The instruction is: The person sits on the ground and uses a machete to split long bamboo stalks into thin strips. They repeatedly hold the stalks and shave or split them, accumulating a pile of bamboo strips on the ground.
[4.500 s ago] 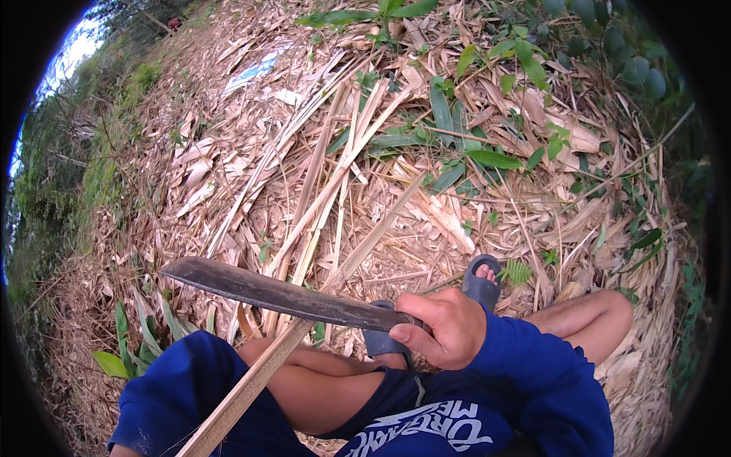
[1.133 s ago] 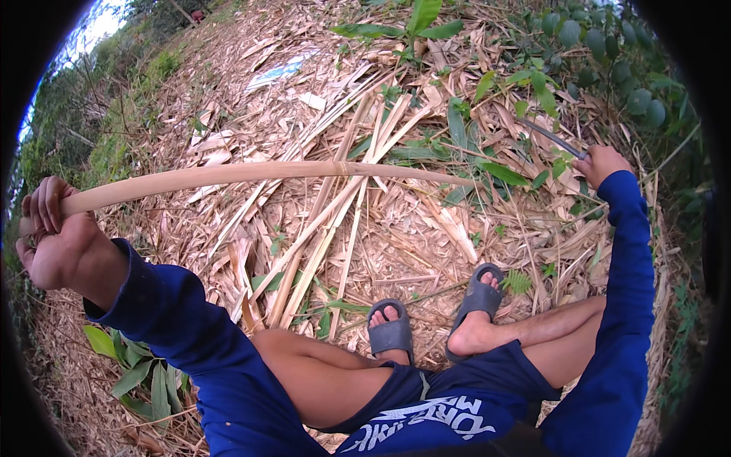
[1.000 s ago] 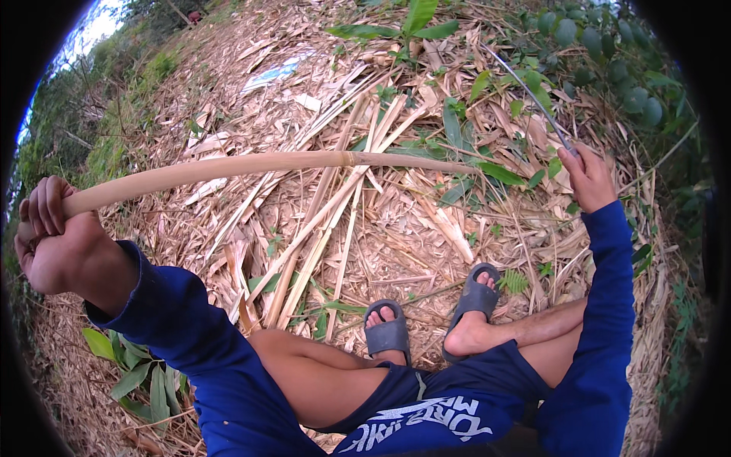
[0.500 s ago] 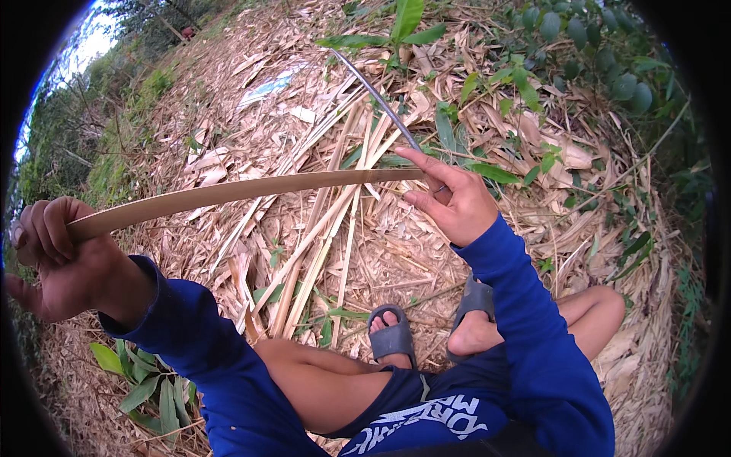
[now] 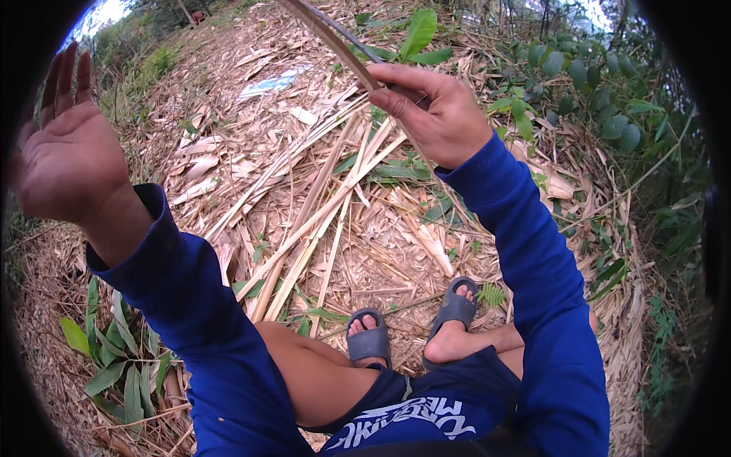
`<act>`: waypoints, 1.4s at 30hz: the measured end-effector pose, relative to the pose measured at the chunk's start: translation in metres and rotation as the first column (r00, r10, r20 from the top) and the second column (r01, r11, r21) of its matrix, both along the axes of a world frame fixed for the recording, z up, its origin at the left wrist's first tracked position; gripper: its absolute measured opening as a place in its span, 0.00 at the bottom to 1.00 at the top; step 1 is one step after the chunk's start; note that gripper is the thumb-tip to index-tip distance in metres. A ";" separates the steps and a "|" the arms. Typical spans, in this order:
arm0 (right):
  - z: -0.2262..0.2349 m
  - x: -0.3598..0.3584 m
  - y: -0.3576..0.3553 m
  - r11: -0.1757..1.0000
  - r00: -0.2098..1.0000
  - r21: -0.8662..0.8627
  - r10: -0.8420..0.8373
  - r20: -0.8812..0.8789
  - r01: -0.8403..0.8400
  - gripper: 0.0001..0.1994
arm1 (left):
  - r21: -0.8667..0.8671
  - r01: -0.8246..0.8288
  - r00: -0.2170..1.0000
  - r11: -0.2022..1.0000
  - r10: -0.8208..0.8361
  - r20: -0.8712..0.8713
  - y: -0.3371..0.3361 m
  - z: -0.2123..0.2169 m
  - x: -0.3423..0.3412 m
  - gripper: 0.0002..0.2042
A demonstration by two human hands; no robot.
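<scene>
My right hand point(image 5: 442, 110) is closed, pinching a long, flat tan bamboo strip point(image 5: 333, 39) between thumb and fingers. The strip slants up and away to the left, past the top edge of the picture. Close behind it runs a slender dark metal blade point(image 5: 358, 43), whose lower end is hidden in the same hand. At the far left my left hand point(image 5: 76, 156) is raised, palm showing and fingers stretched up. It holds nothing and is well apart from the strip.
Several split strips point(image 5: 327, 209) lie crossed on ground littered with dry shavings. My feet in grey sandals point(image 5: 369, 341) stand near the bottom. Leafy plants grow at the right point(image 5: 586, 72), the lower left point(image 5: 126, 362) and the top point(image 5: 419, 34).
My left hand has let go of the strip's end and opened, moving up. My right hand has risen, and the strip has swung from nearly level to pointing steeply away.
</scene>
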State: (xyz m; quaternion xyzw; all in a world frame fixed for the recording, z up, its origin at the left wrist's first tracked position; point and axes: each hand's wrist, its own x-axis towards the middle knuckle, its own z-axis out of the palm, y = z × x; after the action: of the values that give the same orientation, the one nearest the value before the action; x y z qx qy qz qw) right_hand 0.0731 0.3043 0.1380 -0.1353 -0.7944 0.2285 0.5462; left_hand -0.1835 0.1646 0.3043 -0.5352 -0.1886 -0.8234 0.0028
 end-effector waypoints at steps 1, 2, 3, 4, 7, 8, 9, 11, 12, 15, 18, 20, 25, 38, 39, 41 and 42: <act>0.019 0.005 0.001 0.993 0.998 -0.108 0.044 0.035 -0.040 0.15 | -0.053 -0.136 0.991 0.989 0.135 -0.011 0.005 -0.008 0.023 0.28; 0.038 0.019 0.004 0.975 0.994 -0.217 0.067 0.080 -0.048 0.15 | -0.212 -0.047 0.998 0.976 0.037 -0.054 0.020 -0.023 0.016 0.25; 0.048 0.025 0.009 0.936 0.988 -0.322 0.152 0.008 -0.142 0.15 | -0.340 0.129 0.986 0.932 -0.158 -0.059 0.029 -0.034 0.011 0.23; 0.062 0.035 0.013 0.882 0.974 -0.414 0.219 -0.061 -0.224 0.15 | -0.457 0.231 0.930 0.859 -0.333 -0.156 0.041 -0.046 0.004 0.21; 0.101 0.056 0.007 0.817 0.939 -0.478 0.212 -0.270 -0.322 0.14 | -0.710 -0.017 0.843 0.704 -0.371 -0.389 0.076 -0.094 0.026 0.21; 0.112 0.059 0.004 0.775 0.903 -0.495 0.219 -0.370 -0.392 0.14 | -0.747 -0.080 0.796 0.660 -0.409 -0.446 0.079 -0.105 0.031 0.22; 0.115 0.063 0.001 0.752 0.887 -0.521 0.185 -0.422 -0.404 0.14 | -0.796 -0.025 0.768 0.605 -0.498 -0.403 0.080 -0.119 0.034 0.22; 0.109 0.074 0.000 0.695 0.860 -0.587 0.089 -0.502 -0.415 0.15 | -0.844 -0.031 0.697 0.535 -0.594 -0.402 0.086 -0.154 0.041 0.24; 0.107 0.082 0.003 0.721 0.858 -0.571 0.064 -0.509 -0.393 0.15 | -0.880 0.039 0.645 0.474 -0.685 -0.340 0.085 -0.161 0.051 0.25; 0.094 0.096 0.019 0.742 0.834 -0.560 -0.002 -0.552 -0.369 0.16 | -0.935 0.220 0.553 0.278 -0.825 -0.115 0.086 -0.182 0.073 0.23; 0.078 0.090 0.031 0.789 0.867 -0.502 0.077 -0.493 -0.355 0.16 | -0.925 0.285 0.624 0.253 -0.781 -0.022 0.084 -0.185 0.090 0.14; 0.062 0.084 0.028 0.795 0.906 -0.570 -0.064 -0.419 -0.207 0.17 | -0.930 0.247 0.739 0.274 -0.674 -0.002 0.091 -0.183 0.090 0.13; -0.033 0.063 -0.004 0.792 0.984 -0.610 -0.124 -0.128 0.020 0.15 | -0.827 0.387 0.793 0.408 -0.605 0.073 0.109 -0.160 0.059 0.11; -0.154 -0.002 -0.121 0.622 0.990 -0.783 0.106 0.090 0.004 0.13 | -0.406 0.750 0.661 0.522 -0.563 0.496 0.139 -0.146 0.013 0.16; -0.155 -0.001 -0.120 0.615 0.988 -0.789 0.124 0.089 -0.006 0.12 | -0.442 0.711 0.703 0.547 -0.528 0.477 0.140 -0.147 0.014 0.18; -0.158 0.002 -0.121 0.620 0.992 -0.784 0.108 0.063 -0.018 0.12 | -0.447 0.683 0.725 0.577 -0.464 0.510 0.137 -0.146 0.021 0.21; -0.160 0.004 -0.122 0.622 0.994 -0.783 0.099 0.049 -0.024 0.11 | -0.451 0.669 0.734 0.591 -0.430 0.525 0.136 -0.146 0.025 0.22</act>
State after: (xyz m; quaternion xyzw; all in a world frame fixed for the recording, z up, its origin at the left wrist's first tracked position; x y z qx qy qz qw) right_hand 0.0768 0.1820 -0.0216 -0.3412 -0.6440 0.5626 0.3902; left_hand -0.1586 0.3002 0.1588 -0.3760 -0.2641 -0.7566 -0.4653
